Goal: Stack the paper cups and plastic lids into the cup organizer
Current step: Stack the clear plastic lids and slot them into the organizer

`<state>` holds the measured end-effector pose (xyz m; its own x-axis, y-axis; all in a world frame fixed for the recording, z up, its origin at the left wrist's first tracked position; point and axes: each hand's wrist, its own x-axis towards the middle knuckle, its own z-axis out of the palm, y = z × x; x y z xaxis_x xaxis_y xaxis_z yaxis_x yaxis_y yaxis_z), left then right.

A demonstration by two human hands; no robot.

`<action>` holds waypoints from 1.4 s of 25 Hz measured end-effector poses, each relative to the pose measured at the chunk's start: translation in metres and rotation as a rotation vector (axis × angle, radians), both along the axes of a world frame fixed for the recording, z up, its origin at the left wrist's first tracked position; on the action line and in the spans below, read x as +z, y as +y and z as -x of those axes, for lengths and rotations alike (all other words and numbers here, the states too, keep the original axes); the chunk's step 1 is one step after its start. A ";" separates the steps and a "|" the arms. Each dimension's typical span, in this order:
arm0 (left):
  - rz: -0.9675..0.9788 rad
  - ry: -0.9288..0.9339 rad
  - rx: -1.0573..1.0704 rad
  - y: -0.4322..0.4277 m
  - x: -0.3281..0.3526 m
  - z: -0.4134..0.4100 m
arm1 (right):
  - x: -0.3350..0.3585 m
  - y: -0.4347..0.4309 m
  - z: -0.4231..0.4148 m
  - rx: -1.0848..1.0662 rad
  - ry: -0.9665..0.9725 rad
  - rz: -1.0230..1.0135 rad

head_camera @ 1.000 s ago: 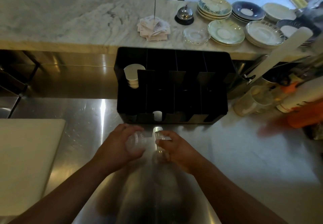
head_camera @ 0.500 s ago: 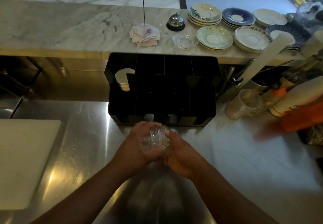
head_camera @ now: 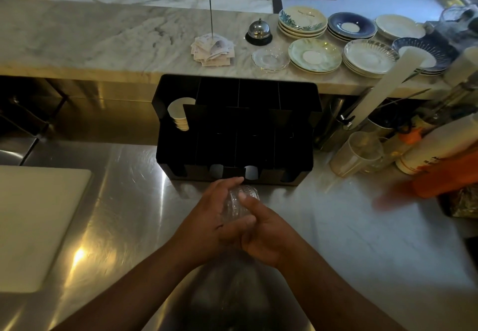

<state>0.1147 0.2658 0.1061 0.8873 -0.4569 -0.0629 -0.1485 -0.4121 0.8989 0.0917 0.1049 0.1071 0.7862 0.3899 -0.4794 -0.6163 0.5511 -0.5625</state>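
A black cup organizer (head_camera: 294, 149) stands on the steel counter in front of me. Its far-left compartment holds a short stack of white paper cups (head_camera: 178, 113). Two of its front slots show something pale at the bottom. Just in front of it, my left hand (head_camera: 209, 214) and my right hand (head_camera: 263, 230) are pressed together around a stack of clear plastic lids (head_camera: 240, 198). Only the top of the lids shows between my fingers.
A white cutting board (head_camera: 33, 224) lies at the left. Clear cups (head_camera: 354, 154), bottles and an orange object (head_camera: 445, 175) crowd the right side. On the marble ledge behind are stacked saucers (head_camera: 315, 55), a service bell (head_camera: 258, 32) and a receipt spike (head_camera: 213, 48).
My hands have closed together around the lids and moved forward towards the organizer's front edge. The view has shifted, so the organizer appears a little to the left.
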 end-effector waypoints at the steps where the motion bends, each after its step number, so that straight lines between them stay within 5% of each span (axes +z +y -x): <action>1: -0.007 0.001 -0.023 -0.001 0.001 0.001 | 0.000 -0.002 0.001 -0.013 0.010 -0.021; 9: -0.205 -0.191 -0.067 -0.008 0.009 0.008 | 0.015 -0.014 0.010 0.012 0.054 -0.090; 15: -0.105 -0.046 -0.095 -0.009 0.014 0.008 | 0.016 -0.015 0.012 0.010 0.038 0.015; 35: -0.197 -0.173 -0.040 -0.017 0.017 0.013 | 0.019 -0.020 0.016 0.005 0.045 0.026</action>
<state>0.1017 0.2489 0.1230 0.8742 -0.4855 -0.0029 -0.3128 -0.5678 0.7614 0.0758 0.0851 0.1262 0.7618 0.3809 -0.5240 -0.6439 0.5338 -0.5481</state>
